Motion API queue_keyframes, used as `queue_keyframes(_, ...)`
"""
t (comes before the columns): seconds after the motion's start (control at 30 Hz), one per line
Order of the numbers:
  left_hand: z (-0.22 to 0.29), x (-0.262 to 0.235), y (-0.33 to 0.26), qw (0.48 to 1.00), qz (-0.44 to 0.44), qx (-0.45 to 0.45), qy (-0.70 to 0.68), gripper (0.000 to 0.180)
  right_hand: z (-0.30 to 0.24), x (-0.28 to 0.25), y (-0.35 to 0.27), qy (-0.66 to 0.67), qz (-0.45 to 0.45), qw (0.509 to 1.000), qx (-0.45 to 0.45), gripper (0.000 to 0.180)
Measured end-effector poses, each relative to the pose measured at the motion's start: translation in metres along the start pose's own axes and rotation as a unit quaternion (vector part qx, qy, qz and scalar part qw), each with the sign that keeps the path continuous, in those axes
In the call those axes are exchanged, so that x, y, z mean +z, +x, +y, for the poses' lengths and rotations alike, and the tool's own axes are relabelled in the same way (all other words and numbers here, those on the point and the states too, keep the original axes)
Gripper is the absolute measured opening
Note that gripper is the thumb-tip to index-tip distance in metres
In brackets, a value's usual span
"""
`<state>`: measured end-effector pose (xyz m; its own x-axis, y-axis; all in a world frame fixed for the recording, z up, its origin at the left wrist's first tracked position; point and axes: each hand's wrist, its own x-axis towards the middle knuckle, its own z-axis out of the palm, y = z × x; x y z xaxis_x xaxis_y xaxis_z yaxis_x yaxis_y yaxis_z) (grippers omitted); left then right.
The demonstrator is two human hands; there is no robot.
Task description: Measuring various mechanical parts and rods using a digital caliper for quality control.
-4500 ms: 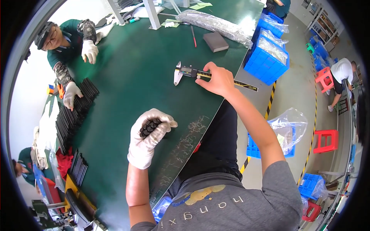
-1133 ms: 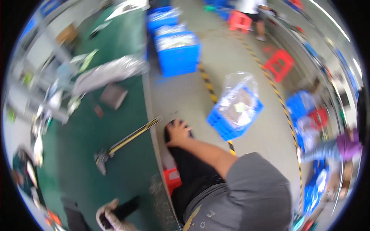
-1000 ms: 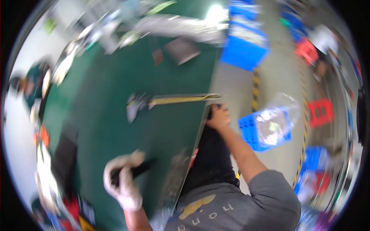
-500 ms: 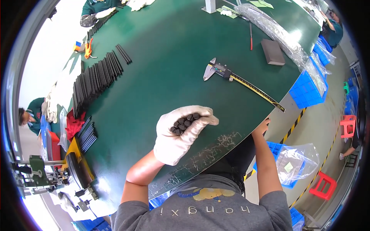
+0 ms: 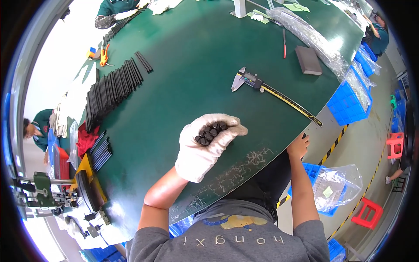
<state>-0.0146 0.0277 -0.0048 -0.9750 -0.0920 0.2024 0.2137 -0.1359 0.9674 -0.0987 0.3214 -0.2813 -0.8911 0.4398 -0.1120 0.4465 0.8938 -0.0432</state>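
My left hand (image 5: pixel 198 150), in a white cloth glove, is wrapped round a bundle of several black rods (image 5: pixel 209 133). Only the rods' round ends show; the glove hides the rest. It is held above the green table. Beside the table's right edge is my bare right hand (image 5: pixel 298 146), its fingers curled in. A small dark spot shows at those fingers, too small to make out. Between the hands and the far side lies a digital caliper (image 5: pixel 275 92) with a yellow-marked scale. A dense row of black rods (image 5: pixel 112 89) lies on the left, with a few rods (image 5: pixel 144 61) slightly apart.
A dark grey block (image 5: pixel 308 60), a red-handled tool (image 5: pixel 284 43) and bubble wrap (image 5: pixel 305 37) lie at the far right. Orange-handled pliers (image 5: pixel 104 55) and a red cloth (image 5: pixel 87 139) are left. Blue crates (image 5: pixel 347 105) stand beside the table. Other people work around it.
My left hand has shifted slightly up and to the right in the picture, still round the black rods. My right hand's fingers show more beside the table edge.
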Motion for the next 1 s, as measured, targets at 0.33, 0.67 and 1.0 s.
queue_keyframes(0.33, -0.005, -0.01, 0.004, 0.996, -0.068, 0.007, -0.065, 0.012, -0.01, -0.008, 0.006, -0.041, -0.035, 0.998, -0.012, 0.066)
queue_keyframes(0.67, -0.007, 0.003, -0.005, 0.998, -0.036, 0.042, -0.02, 0.009, -0.02, -0.017, 0.014, -0.108, -0.06, 0.992, -0.003, 0.077)
queue_keyframes(1.0, -0.007, 0.01, -0.01, 0.999, -0.016, 0.038, -0.032, 0.005, 0.018, -0.025, 0.023, -0.036, -0.117, 0.971, -0.204, 0.076)
